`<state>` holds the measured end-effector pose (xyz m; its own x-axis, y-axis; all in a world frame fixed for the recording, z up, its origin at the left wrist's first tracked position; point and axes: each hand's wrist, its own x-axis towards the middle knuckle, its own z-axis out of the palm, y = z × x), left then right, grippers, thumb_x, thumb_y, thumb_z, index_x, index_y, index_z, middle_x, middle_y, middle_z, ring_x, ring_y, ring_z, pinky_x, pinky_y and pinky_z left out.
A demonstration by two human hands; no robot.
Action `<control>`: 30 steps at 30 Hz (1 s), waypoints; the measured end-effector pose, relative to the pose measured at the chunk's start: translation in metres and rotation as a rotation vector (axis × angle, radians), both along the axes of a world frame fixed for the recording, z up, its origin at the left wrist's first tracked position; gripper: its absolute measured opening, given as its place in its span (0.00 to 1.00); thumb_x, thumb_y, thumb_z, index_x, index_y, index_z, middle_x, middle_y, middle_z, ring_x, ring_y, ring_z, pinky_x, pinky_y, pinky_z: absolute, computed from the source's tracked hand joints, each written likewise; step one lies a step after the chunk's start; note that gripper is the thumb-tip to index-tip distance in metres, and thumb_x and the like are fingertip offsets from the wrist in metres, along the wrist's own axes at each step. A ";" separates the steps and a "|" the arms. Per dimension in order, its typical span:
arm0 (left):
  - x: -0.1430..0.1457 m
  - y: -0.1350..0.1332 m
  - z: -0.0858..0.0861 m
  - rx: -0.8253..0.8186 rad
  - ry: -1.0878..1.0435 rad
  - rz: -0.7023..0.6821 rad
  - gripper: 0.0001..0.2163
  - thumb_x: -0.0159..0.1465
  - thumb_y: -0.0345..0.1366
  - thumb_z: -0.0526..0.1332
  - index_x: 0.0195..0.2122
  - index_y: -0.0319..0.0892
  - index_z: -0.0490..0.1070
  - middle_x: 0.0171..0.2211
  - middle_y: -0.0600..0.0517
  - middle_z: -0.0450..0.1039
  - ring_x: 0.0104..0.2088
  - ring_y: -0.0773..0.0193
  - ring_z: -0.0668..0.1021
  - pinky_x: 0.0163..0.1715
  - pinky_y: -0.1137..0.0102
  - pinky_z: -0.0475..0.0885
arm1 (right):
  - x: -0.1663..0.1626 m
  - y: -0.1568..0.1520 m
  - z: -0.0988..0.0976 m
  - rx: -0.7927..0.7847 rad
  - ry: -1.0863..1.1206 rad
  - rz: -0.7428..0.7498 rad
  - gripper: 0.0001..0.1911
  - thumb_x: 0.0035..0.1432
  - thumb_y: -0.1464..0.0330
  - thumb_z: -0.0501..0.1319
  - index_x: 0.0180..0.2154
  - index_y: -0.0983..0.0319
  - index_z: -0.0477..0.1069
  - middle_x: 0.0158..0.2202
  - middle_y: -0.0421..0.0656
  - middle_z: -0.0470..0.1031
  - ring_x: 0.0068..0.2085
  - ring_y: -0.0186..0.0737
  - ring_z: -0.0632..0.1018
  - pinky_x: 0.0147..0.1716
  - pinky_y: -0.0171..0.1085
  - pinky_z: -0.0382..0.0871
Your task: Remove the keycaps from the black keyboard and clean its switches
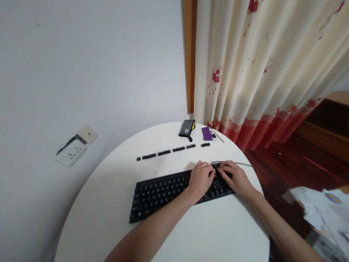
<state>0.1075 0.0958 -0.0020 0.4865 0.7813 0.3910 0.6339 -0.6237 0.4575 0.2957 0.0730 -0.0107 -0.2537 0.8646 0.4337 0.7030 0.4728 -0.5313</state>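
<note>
A black keyboard (160, 193) lies slightly slanted on the round white table (114, 211). My left hand (201, 178) rests over its right half, fingers curled closed; whatever they grip is hidden. Close beside it, my right hand (236, 178) is over the keyboard's right end. Its thumb and a finger come together near the top edge, and anything between their tips is too small to make out. Behind the keyboard, small black keycaps stand in a broken row, with a single keycap (138, 158) at the left and a short group (205, 144) at the right.
At the table's back lie a grey wallet (187, 128) with a strap, a purple packet (207, 133) and a thin pale stick (218, 136). A black cable (240, 163) runs off the right edge. Wall sockets (72, 153) are left; a curtain (245, 72) hangs behind.
</note>
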 end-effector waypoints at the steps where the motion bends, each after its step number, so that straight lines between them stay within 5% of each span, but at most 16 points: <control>1: 0.000 0.001 -0.001 -0.024 -0.032 -0.002 0.05 0.65 0.29 0.60 0.33 0.42 0.76 0.34 0.51 0.77 0.38 0.61 0.74 0.47 0.64 0.68 | 0.000 0.000 0.000 -0.001 0.001 -0.001 0.11 0.66 0.65 0.55 0.35 0.59 0.75 0.40 0.45 0.74 0.42 0.43 0.74 0.45 0.43 0.69; 11: -0.001 0.007 -0.005 -0.102 -0.143 -0.010 0.03 0.63 0.30 0.64 0.32 0.43 0.77 0.34 0.54 0.78 0.37 0.63 0.76 0.47 0.65 0.67 | 0.002 0.000 -0.002 -0.002 0.027 0.004 0.12 0.66 0.64 0.56 0.35 0.59 0.76 0.41 0.45 0.74 0.42 0.43 0.74 0.45 0.43 0.69; 30: 0.004 0.001 -0.004 -0.009 0.010 -0.006 0.05 0.65 0.31 0.61 0.34 0.43 0.77 0.37 0.51 0.77 0.41 0.60 0.74 0.46 0.65 0.68 | 0.003 0.002 -0.006 0.000 0.023 0.006 0.11 0.66 0.64 0.56 0.35 0.58 0.76 0.41 0.46 0.74 0.43 0.45 0.74 0.46 0.44 0.69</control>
